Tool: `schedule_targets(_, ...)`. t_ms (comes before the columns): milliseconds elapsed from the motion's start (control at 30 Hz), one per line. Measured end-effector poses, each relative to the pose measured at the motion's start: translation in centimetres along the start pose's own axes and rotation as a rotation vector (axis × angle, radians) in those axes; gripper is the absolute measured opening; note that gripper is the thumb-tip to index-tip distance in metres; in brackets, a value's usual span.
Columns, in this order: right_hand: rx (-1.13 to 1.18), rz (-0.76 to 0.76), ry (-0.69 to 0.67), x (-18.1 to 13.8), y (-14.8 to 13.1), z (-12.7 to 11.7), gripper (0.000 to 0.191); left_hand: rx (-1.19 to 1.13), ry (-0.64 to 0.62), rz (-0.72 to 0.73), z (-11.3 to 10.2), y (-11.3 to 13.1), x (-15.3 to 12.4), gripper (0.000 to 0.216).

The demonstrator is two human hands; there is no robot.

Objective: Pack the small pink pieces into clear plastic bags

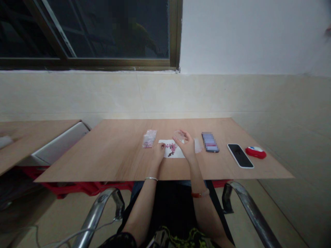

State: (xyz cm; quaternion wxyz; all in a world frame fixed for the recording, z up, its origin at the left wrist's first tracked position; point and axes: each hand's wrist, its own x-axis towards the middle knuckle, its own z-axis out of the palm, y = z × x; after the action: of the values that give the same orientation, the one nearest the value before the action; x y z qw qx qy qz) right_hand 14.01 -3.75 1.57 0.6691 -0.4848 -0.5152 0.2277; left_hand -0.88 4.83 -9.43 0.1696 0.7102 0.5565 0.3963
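Note:
My left hand (158,151) rests on the wooden table (116,155) at the left edge of a white sheet (178,154), its fingers pinched together by small pink pieces (171,148) lying on the sheet. My right hand (185,143) is raised just above the sheet and grips a small clear plastic bag (179,134) between its fingers. What the left fingers pinch is too small to make out.
A clear packet of pink items (149,138) lies left of the sheet. To the right lie a phone with a lit screen (210,142), a dark phone in a white case (240,155) and a red and white object (256,152). Chrome chair arms (243,203) flank my lap.

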Motion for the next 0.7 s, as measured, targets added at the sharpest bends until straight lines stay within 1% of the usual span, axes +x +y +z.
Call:
schedule_targets(67, -0.01, -0.006, 0.001, 0.0, 0.0, -0.1, 0.046, -0.091, 0.082, -0.018, -0.6, 0.7, 0.2, 0.018)
schedule_targets(133, -0.02, -0.015, 0.001, 0.0, 0.1, -0.1, 0.044, -0.178, 0.165, -0.022, -1.8, 1.9, 0.7, 0.018)
schedule_targets(233, -0.043, -0.026, -0.004, -0.1, 0.3, -0.1, 0.044, -0.299, 0.264, 0.028, -4.3, 5.0, 1.4, 0.02)
schedule_targets(333, -0.075, -0.038, -0.012, -0.2, 0.6, 0.1, 0.044, -0.37, 0.295, 0.092, -7.0, 8.8, 1.4, 0.024)
schedule_targets(433, -0.085, -0.048, -0.02, -0.3, 0.7, 0.3, 0.045, -0.379, 0.284, 0.189, -8.9, 12.0, 0.7, 0.024)
schedule_targets(500, -0.076, -0.048, -0.03, -0.4, 0.8, 0.5, 0.047, -0.364, 0.234, 0.239, -9.4, 13.4, 0.0, 0.023)
schedule_targets(600, -0.062, -0.043, -0.054, -0.4, 0.9, 0.8, 0.048, -0.335, 0.158, 0.298, -9.2, 14.3, -0.6, 0.021)
schedule_targets(700, -0.051, -0.052, -0.071, -0.3, 0.9, 0.9, 0.044, -0.323, 0.105, 0.322, -8.5, 14.2, -0.7, 0.02)
